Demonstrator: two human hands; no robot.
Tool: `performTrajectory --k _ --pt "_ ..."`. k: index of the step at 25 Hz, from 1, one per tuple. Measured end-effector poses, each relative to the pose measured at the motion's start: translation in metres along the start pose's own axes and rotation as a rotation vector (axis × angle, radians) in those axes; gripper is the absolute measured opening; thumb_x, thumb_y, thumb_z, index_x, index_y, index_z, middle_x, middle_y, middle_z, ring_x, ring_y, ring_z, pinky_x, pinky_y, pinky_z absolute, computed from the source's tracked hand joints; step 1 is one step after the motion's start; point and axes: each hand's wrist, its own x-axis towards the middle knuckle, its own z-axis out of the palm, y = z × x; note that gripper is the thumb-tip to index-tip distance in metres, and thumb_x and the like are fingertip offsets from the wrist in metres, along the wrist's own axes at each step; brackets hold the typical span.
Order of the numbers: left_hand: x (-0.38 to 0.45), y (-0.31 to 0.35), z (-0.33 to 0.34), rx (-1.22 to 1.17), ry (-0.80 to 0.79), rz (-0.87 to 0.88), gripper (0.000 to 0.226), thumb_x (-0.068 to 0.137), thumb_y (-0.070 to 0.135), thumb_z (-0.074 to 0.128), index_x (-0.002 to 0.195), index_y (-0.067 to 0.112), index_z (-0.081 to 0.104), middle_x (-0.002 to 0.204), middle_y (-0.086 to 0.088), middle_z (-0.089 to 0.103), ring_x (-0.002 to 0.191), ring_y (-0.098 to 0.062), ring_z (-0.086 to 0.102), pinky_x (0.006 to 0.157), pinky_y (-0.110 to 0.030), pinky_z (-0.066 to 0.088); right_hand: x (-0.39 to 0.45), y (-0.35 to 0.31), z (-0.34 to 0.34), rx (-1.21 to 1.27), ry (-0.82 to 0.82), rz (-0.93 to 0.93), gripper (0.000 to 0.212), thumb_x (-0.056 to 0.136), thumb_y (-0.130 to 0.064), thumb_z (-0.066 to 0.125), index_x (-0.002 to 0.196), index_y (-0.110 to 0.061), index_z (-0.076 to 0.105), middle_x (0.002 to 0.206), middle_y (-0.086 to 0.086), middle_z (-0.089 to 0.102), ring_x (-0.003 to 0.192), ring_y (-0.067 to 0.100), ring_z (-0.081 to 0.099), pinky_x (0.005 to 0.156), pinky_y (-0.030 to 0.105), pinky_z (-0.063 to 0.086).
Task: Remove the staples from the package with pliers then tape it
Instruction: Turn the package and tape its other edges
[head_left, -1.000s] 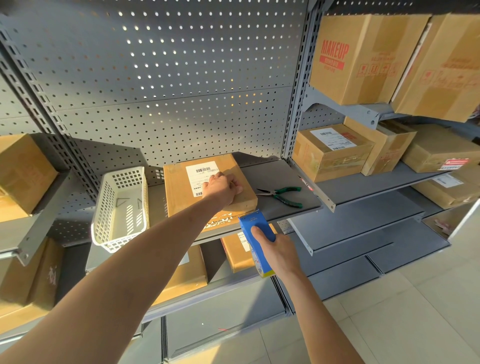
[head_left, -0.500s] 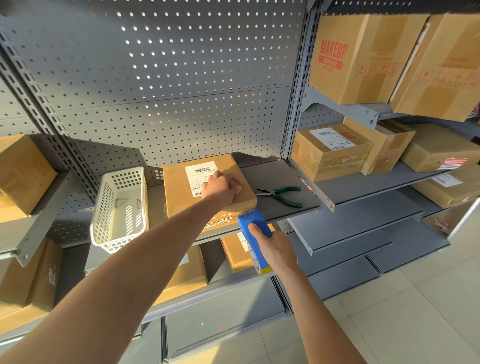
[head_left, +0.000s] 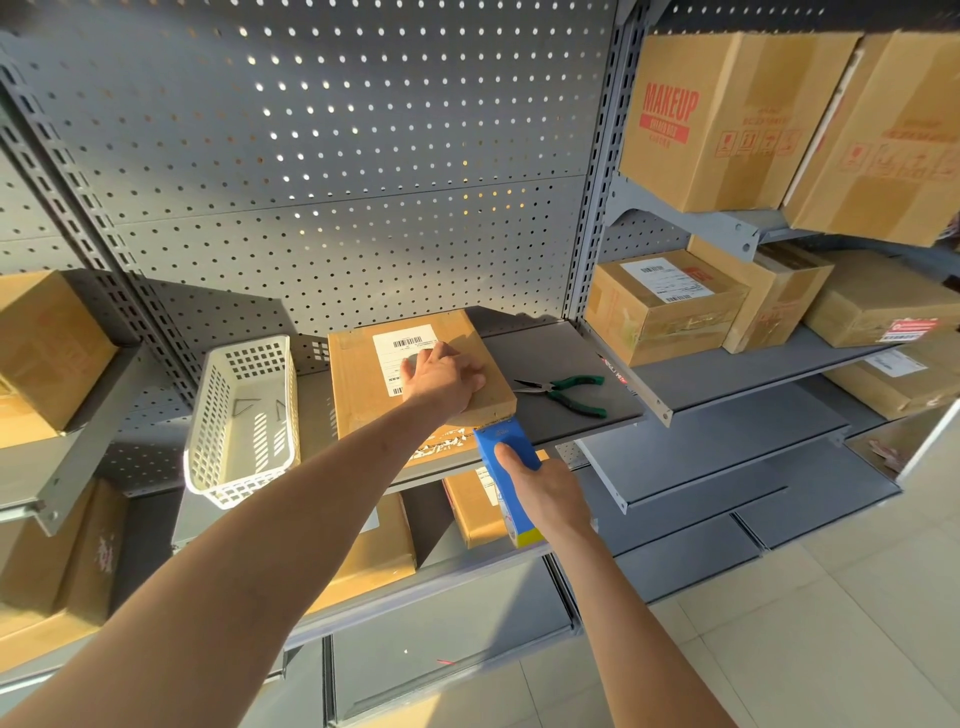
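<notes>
The package (head_left: 363, 384), a flat brown cardboard box with a white barcode label (head_left: 400, 353) on top, is laid on the grey metal shelf (head_left: 561, 374), just beside a white perforated plastic basket (head_left: 244, 415) on its left. The package is pressed down by the left hand (head_left: 441, 376), which is laid over its right part with the fingers lying on the top face near the label and the thumb set along the right edge; nothing is gripped by it. A blue tape dispenser (head_left: 506, 467) with a yellow lower end is held in the right hand (head_left: 545, 493), whose fingers are curled round the body while the thumb is laid on the blue face. The dispenser's upper end is set against the near right corner of the package, at the front edge of the shelf. The green-handled pliers (head_left: 566, 392) are left lying on the shelf to the right of the package, apart from both hands, with the handles spread. 2 thin metal pieces, too small to be identified, are seen in the basket. Other cardboard boxes (head_left: 670, 306) are stacked on the neighbouring shelves.
</notes>
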Motion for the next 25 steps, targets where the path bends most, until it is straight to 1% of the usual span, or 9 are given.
performTrajectory --k 2,6,9,16,19,23,25 --pt "0.0 -0.001 0.0 0.002 -0.008 0.004 0.032 0.097 0.049 0.05 0.127 0.049 0.06 0.132 0.01 0.047 0.127 -0.018 0.037 0.116 -0.049 0.017 0.001 -0.001 -0.001 -0.002 -0.006 0.001 0.07 0.09 -0.083 0.047 0.075 -0.014 0.051 0.069 0.0 0.057 0.061 0.017 0.056 0.056 0.031 0.041" --pt "0.0 -0.001 0.0 0.028 -0.01 0.019 0.032 0.098 0.05 0.048 0.128 0.049 0.059 0.132 0.01 0.047 0.126 -0.018 0.038 0.115 -0.048 0.018 0.002 -0.007 -0.005 -0.038 -0.026 0.003 0.07 0.09 -0.083 0.046 0.076 -0.015 0.053 0.069 0.0 0.058 0.063 0.018 0.058 0.058 0.031 0.042" --pt "-0.002 0.0 0.0 0.044 -0.02 0.03 0.033 0.098 0.05 0.045 0.13 0.049 0.057 0.132 0.009 0.047 0.127 -0.019 0.038 0.116 -0.051 0.018 0.003 -0.011 -0.008 -0.063 -0.036 0.001 0.068 0.091 -0.081 0.045 0.076 -0.015 0.054 0.071 0.001 0.061 0.065 0.019 0.06 0.059 0.032 0.043" --pt "-0.002 0.0 -0.001 0.1 -0.044 0.047 0.035 0.099 0.051 0.041 0.132 0.048 0.054 0.132 0.007 0.046 0.127 -0.02 0.037 0.116 -0.052 0.018 0.004 -0.023 -0.016 -0.11 -0.062 -0.005 0.065 0.092 -0.077 0.047 0.075 -0.014 0.051 0.071 0.003 0.058 0.065 0.02 0.056 0.058 0.034 0.04" --pt "-0.003 0.0 -0.002 0.113 -0.046 0.048 0.036 0.1 0.051 0.039 0.132 0.048 0.053 0.132 0.006 0.045 0.126 -0.02 0.037 0.115 -0.051 0.018 0.006 -0.031 -0.021 -0.17 -0.068 -0.017 0.063 0.093 -0.074 0.046 0.079 -0.013 0.053 0.076 0.004 0.058 0.071 0.022 0.059 0.059 0.034 0.04" --pt "-0.004 0.001 -0.003 0.124 -0.051 0.056 0.036 0.1 0.051 0.038 0.133 0.047 0.053 0.133 0.006 0.045 0.126 -0.021 0.037 0.115 -0.05 0.019 0.007 -0.039 -0.026 -0.19 -0.071 -0.041 0.062 0.095 -0.07 0.048 0.09 -0.009 0.058 0.08 0.004 0.057 0.084 0.026 0.059 0.07 0.036 0.041" --pt "-0.004 0.001 -0.004 0.127 -0.054 0.059 0.036 0.1 0.051 0.038 0.133 0.047 0.052 0.134 0.006 0.045 0.127 -0.021 0.037 0.115 -0.05 0.019 0.007 -0.041 -0.028 -0.202 -0.062 -0.06 0.061 0.097 -0.068 0.048 0.098 -0.007 0.058 0.09 0.007 0.06 0.089 0.027 0.058 0.074 0.036 0.041"
